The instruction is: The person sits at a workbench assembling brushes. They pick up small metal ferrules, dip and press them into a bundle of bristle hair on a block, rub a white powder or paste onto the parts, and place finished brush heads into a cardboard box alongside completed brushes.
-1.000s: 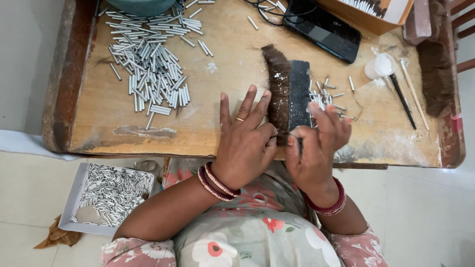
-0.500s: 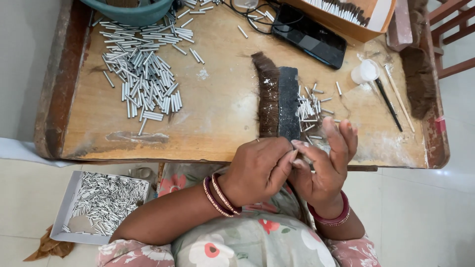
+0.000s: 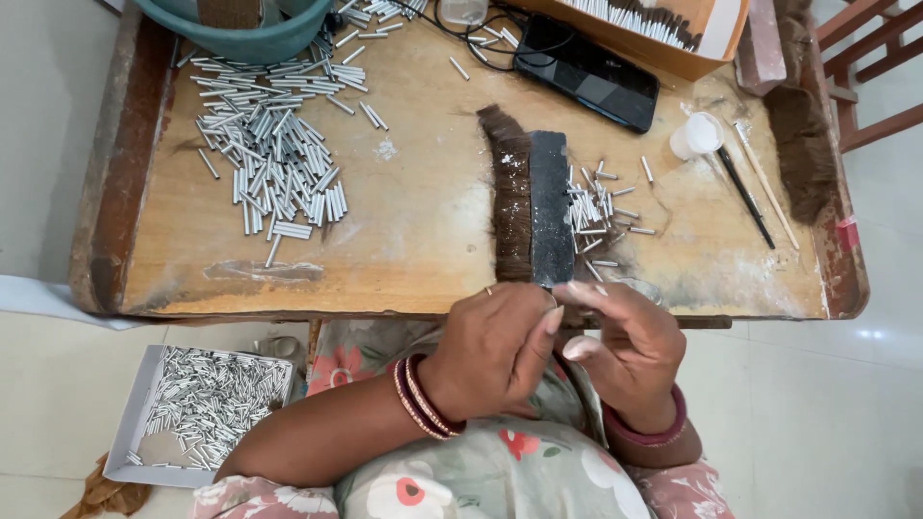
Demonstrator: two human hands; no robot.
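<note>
My left hand (image 3: 495,351) and my right hand (image 3: 625,351) meet just below the front edge of the wooden table (image 3: 423,226). The left fingers are curled in, thumb pointing toward the right hand. The right index finger and thumb reach toward it. Whatever is pinched between them is hidden. Directly beyond the hands lie a strip of brown fibre (image 3: 508,192) and a dark flat block (image 3: 550,207). A small scatter of short metal tubes (image 3: 596,211) lies right of the block.
A big pile of metal tubes (image 3: 274,159) covers the table's left part, below a teal bowl (image 3: 240,34). A black phone (image 3: 596,82), a cardboard box (image 3: 663,29), a white cap (image 3: 697,135) and thin sticks (image 3: 755,187) sit at the back right. A tray of tubes (image 3: 197,413) rests on the floor.
Both hands have pulled back from the dark block to below the table's front edge and closed together. The left hand, spread flat a second ago, is now curled.
</note>
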